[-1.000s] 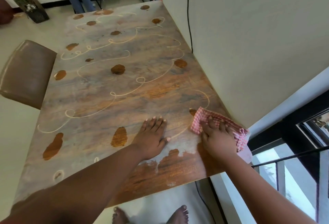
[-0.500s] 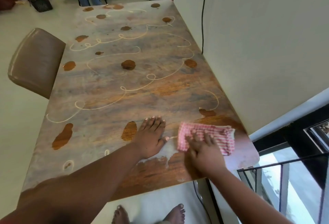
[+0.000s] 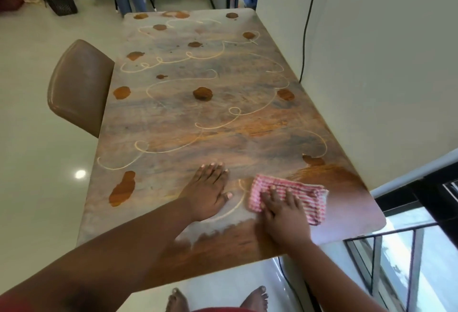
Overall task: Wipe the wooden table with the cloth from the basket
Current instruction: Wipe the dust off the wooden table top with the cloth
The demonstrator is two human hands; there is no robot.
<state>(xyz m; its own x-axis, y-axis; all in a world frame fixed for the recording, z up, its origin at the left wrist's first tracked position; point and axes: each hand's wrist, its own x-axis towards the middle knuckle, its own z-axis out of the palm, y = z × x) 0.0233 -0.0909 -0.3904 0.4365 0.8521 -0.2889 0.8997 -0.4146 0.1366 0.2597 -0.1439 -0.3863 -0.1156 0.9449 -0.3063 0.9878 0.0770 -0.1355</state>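
1. Pressing flat: right hand (image 3: 285, 215), fingers straight, on cloth (image 3: 292, 196) at table's (image 3: 223, 123) near-right corner.
2. L hand (image 3: 207, 191) open, palm down on wood just left of cloth.
3. Chair (image 3: 79, 86) at left edge.

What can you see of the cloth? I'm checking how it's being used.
The cloth is woven fabric in pink-red and white stripes, folded into a rough rectangle, with a paler layer showing at its right end. It lies flat on the wooden table near the right corner closest to the person. The right hand presses its near-left part with straight fingers; the left hand lies apart.
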